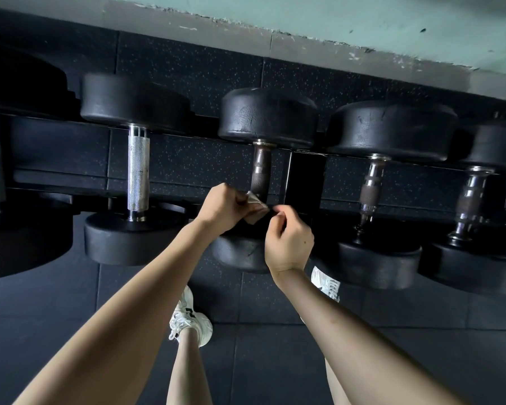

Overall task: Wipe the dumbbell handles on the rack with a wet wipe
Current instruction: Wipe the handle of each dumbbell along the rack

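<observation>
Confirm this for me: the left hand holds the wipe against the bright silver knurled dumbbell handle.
Wrong handle. The head view shows the left hand holding the wipe against the dark handle of the middle dumbbell; the silver handle stands untouched to its left.

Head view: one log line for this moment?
left hand: holds wet wipe by middle dumbbell handle | right hand: curled beside wipe, contact unclear

Both bare forearms are reaching forward and converging. The left hand (221,207) is gripping a wet wipe (256,210) in curled fingers, knuckles up. The right hand (288,244) is hovering just beside it with fingers curled; whether its fingertips (278,213) are touching the wipe is unclear.
</observation>
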The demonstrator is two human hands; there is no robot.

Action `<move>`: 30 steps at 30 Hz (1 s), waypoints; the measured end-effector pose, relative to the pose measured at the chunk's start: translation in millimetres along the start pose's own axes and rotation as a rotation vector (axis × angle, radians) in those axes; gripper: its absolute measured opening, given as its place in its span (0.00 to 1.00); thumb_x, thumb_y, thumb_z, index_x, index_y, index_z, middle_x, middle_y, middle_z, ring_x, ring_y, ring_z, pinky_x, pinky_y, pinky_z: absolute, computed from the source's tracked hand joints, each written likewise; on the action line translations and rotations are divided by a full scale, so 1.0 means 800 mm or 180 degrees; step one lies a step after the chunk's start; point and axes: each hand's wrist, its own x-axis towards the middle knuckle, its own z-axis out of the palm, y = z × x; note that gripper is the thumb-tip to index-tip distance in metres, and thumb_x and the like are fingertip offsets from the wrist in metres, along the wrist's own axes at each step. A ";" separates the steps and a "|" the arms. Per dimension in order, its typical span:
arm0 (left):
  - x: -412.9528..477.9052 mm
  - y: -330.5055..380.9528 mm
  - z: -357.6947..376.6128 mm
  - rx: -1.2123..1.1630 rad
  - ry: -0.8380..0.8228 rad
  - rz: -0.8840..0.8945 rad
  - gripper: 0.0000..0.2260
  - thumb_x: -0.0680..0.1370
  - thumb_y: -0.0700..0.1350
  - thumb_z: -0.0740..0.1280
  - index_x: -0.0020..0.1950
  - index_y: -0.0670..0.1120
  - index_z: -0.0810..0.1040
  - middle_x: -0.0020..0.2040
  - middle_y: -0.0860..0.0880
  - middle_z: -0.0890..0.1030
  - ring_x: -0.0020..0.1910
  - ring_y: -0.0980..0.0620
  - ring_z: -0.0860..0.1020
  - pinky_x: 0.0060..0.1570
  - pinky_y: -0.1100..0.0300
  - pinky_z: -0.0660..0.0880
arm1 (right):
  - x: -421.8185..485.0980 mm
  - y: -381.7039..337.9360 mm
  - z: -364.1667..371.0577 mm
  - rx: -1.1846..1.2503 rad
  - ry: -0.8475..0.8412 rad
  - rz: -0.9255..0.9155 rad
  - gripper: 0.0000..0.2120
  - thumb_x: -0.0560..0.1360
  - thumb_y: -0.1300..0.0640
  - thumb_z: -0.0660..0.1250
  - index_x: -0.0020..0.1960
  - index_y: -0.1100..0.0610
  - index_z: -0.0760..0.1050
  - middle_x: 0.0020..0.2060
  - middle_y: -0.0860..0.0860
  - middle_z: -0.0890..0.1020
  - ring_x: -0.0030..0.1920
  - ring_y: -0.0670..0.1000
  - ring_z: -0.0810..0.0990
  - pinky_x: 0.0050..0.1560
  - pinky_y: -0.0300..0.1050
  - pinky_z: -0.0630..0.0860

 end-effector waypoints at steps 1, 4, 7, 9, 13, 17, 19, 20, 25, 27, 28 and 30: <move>0.001 -0.001 0.000 -0.0062 0.0002 0.0004 0.17 0.73 0.49 0.72 0.34 0.36 0.80 0.35 0.38 0.81 0.27 0.64 0.66 0.29 0.71 0.63 | 0.000 0.000 0.000 0.0009 -0.0007 -0.0009 0.19 0.70 0.54 0.52 0.43 0.58 0.81 0.27 0.56 0.80 0.28 0.60 0.78 0.30 0.44 0.71; 0.006 -0.004 -0.005 -0.0653 -0.0216 -0.0303 0.10 0.72 0.47 0.74 0.45 0.40 0.85 0.31 0.50 0.83 0.23 0.71 0.67 0.30 0.75 0.65 | -0.001 0.001 0.001 0.0054 -0.0034 0.0015 0.19 0.70 0.54 0.52 0.43 0.59 0.81 0.27 0.56 0.80 0.28 0.59 0.78 0.30 0.43 0.70; 0.017 -0.011 -0.014 -0.1681 -0.0862 -0.0760 0.04 0.73 0.43 0.72 0.44 0.43 0.83 0.34 0.53 0.81 0.34 0.62 0.75 0.41 0.71 0.71 | -0.001 0.002 0.000 0.0081 -0.0021 0.0031 0.19 0.70 0.55 0.53 0.43 0.59 0.81 0.27 0.55 0.80 0.27 0.58 0.78 0.30 0.43 0.72; 0.022 -0.014 -0.018 -0.1997 -0.1252 -0.0815 0.03 0.74 0.40 0.70 0.41 0.43 0.82 0.34 0.51 0.82 0.35 0.58 0.77 0.43 0.68 0.73 | 0.000 0.003 0.001 0.0114 -0.0015 0.0021 0.18 0.70 0.56 0.53 0.42 0.59 0.81 0.27 0.55 0.80 0.28 0.58 0.78 0.30 0.44 0.72; 0.022 -0.010 -0.011 -0.1939 -0.1073 -0.0843 0.02 0.73 0.40 0.72 0.41 0.43 0.82 0.29 0.55 0.81 0.30 0.63 0.76 0.35 0.71 0.73 | 0.001 0.002 0.002 0.0122 0.0006 0.0045 0.17 0.70 0.56 0.54 0.42 0.59 0.81 0.27 0.55 0.80 0.27 0.58 0.78 0.30 0.43 0.71; 0.017 -0.001 -0.002 -0.0582 -0.0385 -0.0560 0.09 0.70 0.50 0.75 0.41 0.44 0.84 0.32 0.50 0.83 0.31 0.62 0.73 0.29 0.70 0.65 | 0.001 0.002 0.001 0.0110 0.0011 0.0073 0.18 0.70 0.55 0.53 0.42 0.60 0.81 0.26 0.56 0.79 0.27 0.60 0.77 0.29 0.45 0.71; 0.009 0.013 -0.002 0.0105 -0.0107 -0.0420 0.13 0.71 0.52 0.74 0.42 0.42 0.85 0.36 0.42 0.83 0.33 0.56 0.73 0.28 0.65 0.64 | 0.001 0.001 0.000 0.0102 -0.0002 0.0044 0.18 0.70 0.55 0.53 0.43 0.61 0.80 0.26 0.57 0.79 0.27 0.60 0.77 0.28 0.45 0.71; 0.004 0.021 -0.001 0.0179 0.0054 -0.0396 0.12 0.72 0.51 0.73 0.42 0.41 0.85 0.37 0.41 0.82 0.31 0.55 0.73 0.28 0.65 0.64 | 0.001 0.001 -0.001 0.0096 -0.0010 0.0044 0.19 0.70 0.55 0.53 0.43 0.62 0.80 0.27 0.57 0.80 0.27 0.61 0.77 0.29 0.46 0.72; -0.015 0.027 -0.003 0.0158 0.0292 -0.0438 0.10 0.73 0.48 0.72 0.40 0.40 0.84 0.37 0.42 0.83 0.38 0.50 0.80 0.33 0.62 0.67 | 0.002 -0.001 -0.004 0.0103 -0.0027 0.0207 0.19 0.70 0.55 0.53 0.44 0.62 0.80 0.31 0.60 0.81 0.31 0.62 0.79 0.32 0.47 0.72; -0.026 0.020 -0.021 0.0076 0.0250 -0.0331 0.11 0.71 0.48 0.74 0.36 0.41 0.82 0.32 0.45 0.80 0.33 0.54 0.77 0.30 0.65 0.63 | 0.002 0.000 -0.004 0.0132 -0.0104 0.0395 0.18 0.70 0.56 0.54 0.46 0.61 0.80 0.35 0.58 0.83 0.36 0.62 0.80 0.36 0.48 0.73; -0.037 0.016 -0.034 -0.0013 0.0299 -0.0264 0.13 0.71 0.48 0.74 0.32 0.42 0.79 0.28 0.48 0.76 0.29 0.57 0.72 0.29 0.65 0.62 | 0.002 0.001 -0.003 0.0152 -0.0141 0.0470 0.18 0.70 0.55 0.53 0.46 0.60 0.80 0.37 0.57 0.84 0.38 0.61 0.81 0.38 0.49 0.74; -0.065 0.004 -0.060 -0.0304 0.0547 -0.0166 0.15 0.72 0.48 0.73 0.30 0.42 0.74 0.24 0.55 0.69 0.25 0.60 0.65 0.26 0.67 0.62 | 0.001 0.000 -0.004 0.0177 -0.0160 0.0531 0.20 0.70 0.53 0.52 0.46 0.59 0.80 0.38 0.56 0.84 0.40 0.60 0.81 0.40 0.49 0.76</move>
